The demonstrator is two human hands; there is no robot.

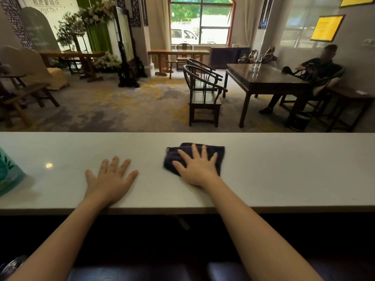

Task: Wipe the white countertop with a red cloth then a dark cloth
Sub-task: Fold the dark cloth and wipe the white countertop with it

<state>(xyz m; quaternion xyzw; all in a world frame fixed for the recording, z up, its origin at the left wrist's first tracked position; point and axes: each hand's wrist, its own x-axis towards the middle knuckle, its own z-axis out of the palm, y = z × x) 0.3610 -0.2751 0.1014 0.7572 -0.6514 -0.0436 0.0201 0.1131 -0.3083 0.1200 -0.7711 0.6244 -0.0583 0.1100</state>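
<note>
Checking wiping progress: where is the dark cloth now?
In the head view, the dark cloth lies on the white countertop, right of centre, under the flat right hand.

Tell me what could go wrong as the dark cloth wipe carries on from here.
The dark cloth is bunched under the flat right hand, so it may smear rather than wipe evenly. A leftward sweep could possibly knock the teal container at the countertop edge. The left hand rests flat in that path.

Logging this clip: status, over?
Right hand flat on dark cloth, fingers spread. Left hand flat on bare countertop. No red cloth visible. Teal object at left edge.
</note>
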